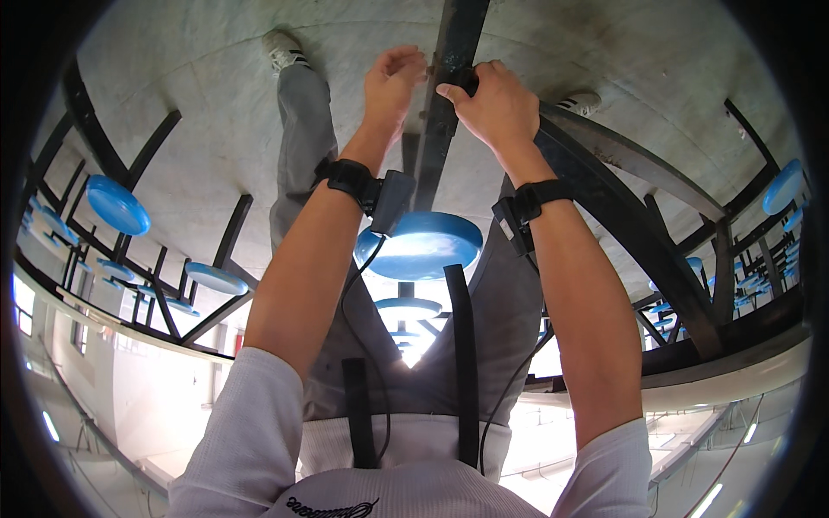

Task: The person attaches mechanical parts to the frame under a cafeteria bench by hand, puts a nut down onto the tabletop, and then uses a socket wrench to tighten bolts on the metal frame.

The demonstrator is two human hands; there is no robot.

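A black metal beam (456, 43) runs from the top edge down toward a round blue stool seat (419, 246) between my legs. My left hand (393, 85) is at the beam's left side, its fingers curled toward small fittings on that edge. Whatever those fingers hold, if anything, is too small to make out. On the opposite side, my right hand (503, 105) grips the beam at its right edge, with the thumb reaching over its face. A dark part between that thumb and the fingers is hard to tell from the beam. Each wrist wears a black strapped device.
A second thick dark beam (635, 220) slants down past my right forearm. More blue stools (118, 205) on black frames stand to the left, and others (783, 187) to the right. My shoes (285, 50) rest on the grey concrete floor (199, 78). Thin black cables hang from the wrist devices.
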